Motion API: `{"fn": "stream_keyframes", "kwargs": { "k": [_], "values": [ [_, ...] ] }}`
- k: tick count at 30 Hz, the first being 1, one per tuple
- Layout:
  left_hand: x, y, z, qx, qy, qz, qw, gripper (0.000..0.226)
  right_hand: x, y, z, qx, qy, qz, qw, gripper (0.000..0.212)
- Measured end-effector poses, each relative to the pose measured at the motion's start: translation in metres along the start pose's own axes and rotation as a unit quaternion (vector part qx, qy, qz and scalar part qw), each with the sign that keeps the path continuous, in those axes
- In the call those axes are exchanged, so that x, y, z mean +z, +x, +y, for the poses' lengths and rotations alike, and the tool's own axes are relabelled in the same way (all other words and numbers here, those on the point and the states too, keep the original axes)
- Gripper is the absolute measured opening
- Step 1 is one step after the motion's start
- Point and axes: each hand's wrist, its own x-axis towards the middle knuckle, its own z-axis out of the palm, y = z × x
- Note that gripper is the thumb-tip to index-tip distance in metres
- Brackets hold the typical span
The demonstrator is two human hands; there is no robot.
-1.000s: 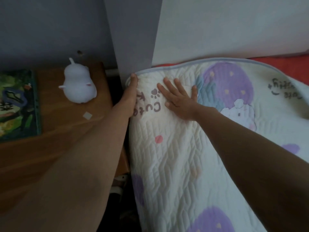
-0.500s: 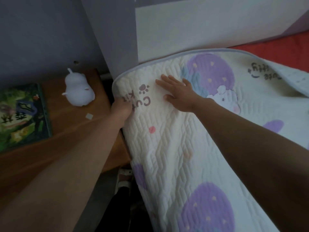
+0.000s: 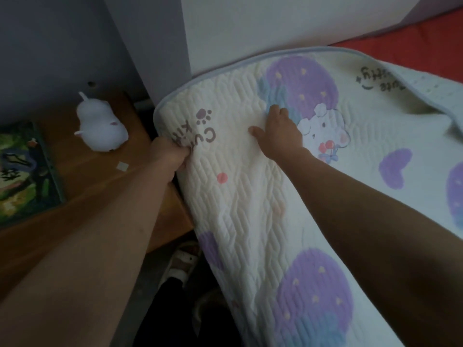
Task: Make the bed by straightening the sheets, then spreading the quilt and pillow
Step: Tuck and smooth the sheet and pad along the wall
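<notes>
The quilted sheet [image 3: 250, 209], cream with purple prints and a pale blue border, is spread over the bed from the centre of the view toward 5 o'clock. Its rounded corner is found at 11 o'clock, against the white wall [image 3: 275, 26]. The sheet's edge is held by the left grip [image 3: 172, 156], whose fingers are curled round it at 10 o'clock. The right grip [image 3: 278, 136] is laid on top of the sheet just beside, its thumb stretched out and its fingers bent; whether a fold is pinched there cannot be told. A red bed cover [image 3: 413, 46] is seen at 1 o'clock. At 9 o'clock a wooden desk [image 3: 87, 191] is seen, carrying a white animal figure [image 3: 100, 126] and a green book [image 3: 22, 171].
</notes>
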Motion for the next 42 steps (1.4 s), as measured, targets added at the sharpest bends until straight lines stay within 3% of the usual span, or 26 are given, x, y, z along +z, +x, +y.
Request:
{"fn": "stream_keyframes", "kwargs": {
  "k": [4, 10, 16, 18, 21, 23, 25, 27, 29, 33, 38, 42],
  "values": [
    [-0.008, -0.01, 0.012, 0.027, 0.034, 0.004, 0.999, 0.02, 0.0, 0.013, -0.009, 0.066, 0.035, -0.027, 0.997, 0.041],
    [-0.018, -0.011, 0.011, 0.119, 0.148, 0.027, 0.981, 0.037, 0.003, 0.021, -0.018, 0.077, 0.011, -0.049, 0.996, 0.026],
    [-0.042, 0.008, 0.002, 0.186, 0.234, 0.132, 0.945, 0.031, 0.013, 0.022, -0.038, 0.018, 0.045, -0.01, 0.999, 0.025],
    [-0.042, 0.014, 0.0, 0.192, 0.25, 0.124, 0.941, 0.025, 0.019, 0.022, -0.036, -0.007, 0.041, -0.015, 0.999, 0.024],
    [-0.033, 0.009, 0.01, 0.189, 0.315, 0.064, 0.928, 0.034, 0.023, 0.026, -0.031, -0.013, 0.041, -0.027, 0.999, 0.021],
    [-0.027, 0.002, 0.019, 0.19, 0.292, 0.088, 0.933, 0.03, 0.02, 0.027, -0.03, -0.015, 0.046, -0.02, 0.999, 0.018],
    [-0.022, -0.007, 0.026, 0.219, 0.225, 0.169, 0.934, 0.012, 0.015, 0.025, -0.029, -0.037, 0.014, 0.02, 0.999, 0.019],
    [-0.013, -0.017, 0.032, 0.29, 0.215, 0.205, 0.91, 0.025, 0.01, 0.023, -0.022, -0.048, -0.029, 0.066, 0.996, 0.021],
    [-0.003, -0.018, 0.035, 0.356, 0.274, 0.141, 0.882, 0.041, 0.011, 0.027, -0.011, -0.044, -0.044, 0.047, 0.997, 0.037],
    [0.009, -0.001, 0.035, 0.319, 0.407, 0.051, 0.854, 0.061, 0.017, 0.038, 0.015, -0.094, -0.023, -0.06, 0.994, 0.058],
    [0.01, -0.007, 0.045, 0.307, 0.455, 0.101, 0.83, 0.062, -0.002, 0.03, 0.03, -0.109, 0.017, -0.089, 0.99, 0.07],
    [0.037, -0.041, 0.065, 0.362, 0.453, 0.124, 0.805, 0.063, -0.029, 0.019, 0.073, -0.074, 0.03, -0.054, 0.995, 0.055]
  ]
}}
